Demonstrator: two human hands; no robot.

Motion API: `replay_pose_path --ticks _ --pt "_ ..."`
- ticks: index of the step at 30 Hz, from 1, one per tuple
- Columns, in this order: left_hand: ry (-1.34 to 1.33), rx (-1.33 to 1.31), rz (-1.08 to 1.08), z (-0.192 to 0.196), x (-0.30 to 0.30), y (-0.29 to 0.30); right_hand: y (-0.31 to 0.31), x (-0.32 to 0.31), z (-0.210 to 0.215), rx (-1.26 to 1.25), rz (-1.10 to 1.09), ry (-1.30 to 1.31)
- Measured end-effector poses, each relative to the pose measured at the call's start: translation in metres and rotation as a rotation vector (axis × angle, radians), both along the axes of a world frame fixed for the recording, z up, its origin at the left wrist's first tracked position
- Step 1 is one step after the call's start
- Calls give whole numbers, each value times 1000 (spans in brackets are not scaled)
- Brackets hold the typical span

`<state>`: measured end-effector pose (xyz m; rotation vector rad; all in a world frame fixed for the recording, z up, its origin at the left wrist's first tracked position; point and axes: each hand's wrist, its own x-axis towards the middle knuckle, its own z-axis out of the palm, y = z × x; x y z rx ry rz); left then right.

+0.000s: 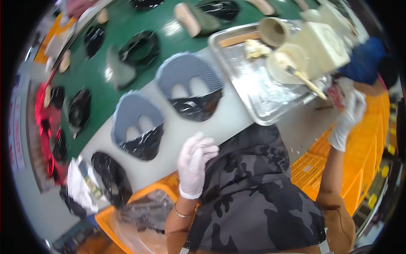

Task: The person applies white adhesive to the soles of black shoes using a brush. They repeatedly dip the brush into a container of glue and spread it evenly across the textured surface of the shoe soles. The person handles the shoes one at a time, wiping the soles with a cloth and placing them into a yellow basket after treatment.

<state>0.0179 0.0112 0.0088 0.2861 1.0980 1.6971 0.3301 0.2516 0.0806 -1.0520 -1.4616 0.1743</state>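
Note:
My left hand [194, 163], in a white glove, hovers over the near table edge beside my lap, its fingers loosely bent and holding nothing visible. To the right, my gloved right hand [353, 103] is blurred and seems closed on a small pinkish-red thing [335, 95], too smeared to name. It is just past the metal tray [264, 112]. In the tray, a brush [311, 84] leans in a translucent pot [281, 63] next to a cream container [321, 48]. Two blue-grey mesh pieces with shiny black parts, resembling shoe uppers [190, 70] [135, 108], lie on the grey worktop.
Beyond the worktop, a green belt [97, 70] carries black pieces and pale shoe-last shapes [186, 19]. Orange crates [313, 167] stand at the right; another orange crate [139, 194] with clear plastic is at lower left. A white cloth [80, 186] lies by the left edge.

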Motion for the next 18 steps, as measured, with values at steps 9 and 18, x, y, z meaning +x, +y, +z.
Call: replay_pose_path --ticks 9,18 --pt "1278 -233 491 51 -51 -87 -71 -94 -36 -122 845 -160" --pt "1908 -1331 -35 76 -148 -146 -78 -82 -49 -290 776 -37"
